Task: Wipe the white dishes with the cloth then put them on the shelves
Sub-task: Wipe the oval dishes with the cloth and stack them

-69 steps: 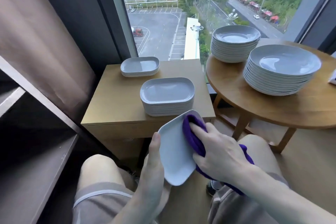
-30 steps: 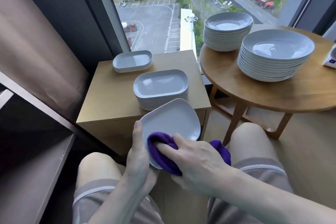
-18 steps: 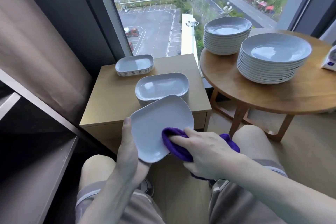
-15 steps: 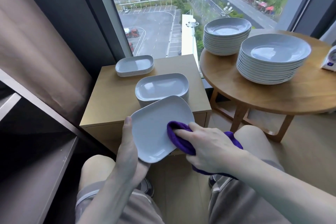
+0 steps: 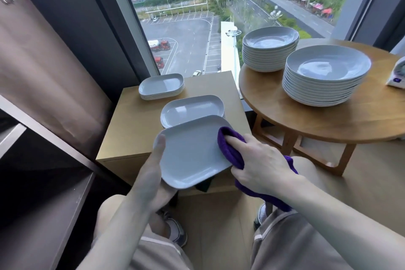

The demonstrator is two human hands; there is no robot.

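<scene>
So the dish [image 5: 192, 153] being cleaned is a white rounded-rectangle one, held up in the air over the person's knees, just in front of the square bench [image 5: 131, 129] and not resting on anything. The left hand [image 5: 153, 173] is clamped on its left end, thumb lying along the top of the rim and the palm underneath. The right hand [image 5: 260, 164] is bunched around a purple cloth [image 5: 230, 144] and presses it against the dish's right edge, with the rest of the cloth hanging down behind the wrist. The dish looks like it runs long-ways across, from one hand to the other, tipped a bit towards the person. Wiping looks nearly finished on this one, I'd guess, since the cloth is out at the rim. What matters next is that the dark shelves [image 5: 72, 199] are off to the left, on the side of the hand that already holds the dish, so that hand is the nearer one and could just swing it over end-first. Behind it on the square bench sit a stack of the same dishes [image 5: 192, 109] and a shorter stack [image 5: 162, 85] further back. The round bench [image 5: 306, 120] to the right has two stacks of round plates [image 5: 326, 72], so loads left to do.
</scene>
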